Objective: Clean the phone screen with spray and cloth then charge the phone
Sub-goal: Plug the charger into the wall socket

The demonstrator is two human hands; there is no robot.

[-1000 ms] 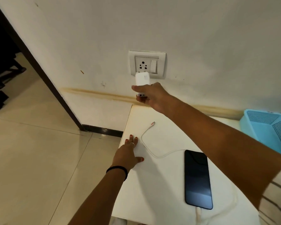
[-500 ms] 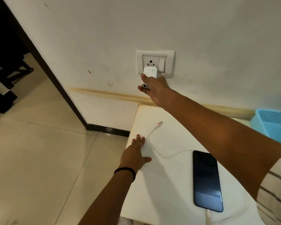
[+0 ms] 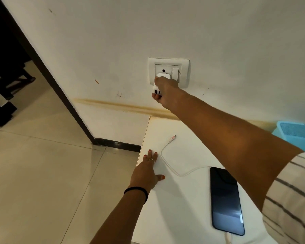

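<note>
From the head camera, looking down and forward, the right hand (image 3: 165,90) reaches up to a white plastic wall socket (image 3: 168,72) and grips a small, boxy white charger (image 3: 158,83) with rounded corners, thumb on its upper face and fingers curled underneath; the charger's top sits against the socket face just under the round earth hole, though whether its pins are fully seated cannot be told from here. Two dark ports show on the charger's lower end. A flat rocker switch (image 3: 175,74) stands just right of the charger in the same plate. The wall is matt, off-white plaster with a few small marks and a long yellowish-brown stain (image 3: 123,107) running across it below the socket. The left hand (image 3: 146,173) lies flat, fingers straight and together, pressing on the smooth white table (image 3: 174,208) near its left edge, holding nothing; it wears a thin ring and a black band at the wrist. The phone (image 3: 226,201), a slim black slab with a glossy, reflective screen, lies face up on the table toward the near right, well apart from the charger. A thin white cable (image 3: 167,162) is plugged into the phone's near end, and a loop of cable curves over the table beside the left hand, its free plug (image 3: 173,137) lying loose with a reddish collar. A light blue plastic basket (image 3: 299,134) with mesh walls sits at the right edge. The floor is pale glossy tile, and a striped sleeve (image 3: 292,199) covers the right upper arm.
</note>
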